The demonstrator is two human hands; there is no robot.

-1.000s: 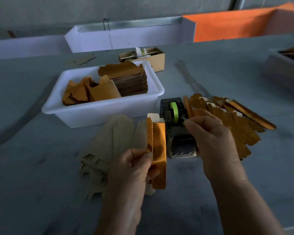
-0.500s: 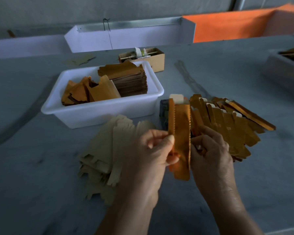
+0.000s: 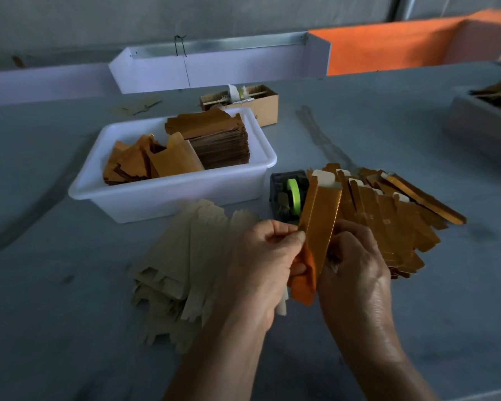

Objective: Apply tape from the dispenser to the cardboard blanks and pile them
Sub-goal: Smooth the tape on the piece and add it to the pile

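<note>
— Grey table point(image 3: 70, 285) under dim light, white tub point(image 3: 168, 195) of gold blanks to the left, plain box point(image 3: 255, 107) behind. And in front?

— Pale stack point(image 3: 185, 273) lying left, fanned gold pile point(image 3: 396, 224) lying right, tape dispenser point(image 3: 289, 198) with green roll between tub and pile.

— And the hands?

— Left hand point(image 3: 261, 261) curled, thumb and fingers pinching one folded gold blank point(image 3: 318, 227), held upright just in front of the dispenser. Right hand point(image 3: 353, 264) curled against the blank's right edge; tape under those fingers too hidden to tell.

— Step in hand?

— Probably pressing tape along the seam. Next, likely: smoothing down firmly, then laying onto the gold pile, edges aligned.
</note>
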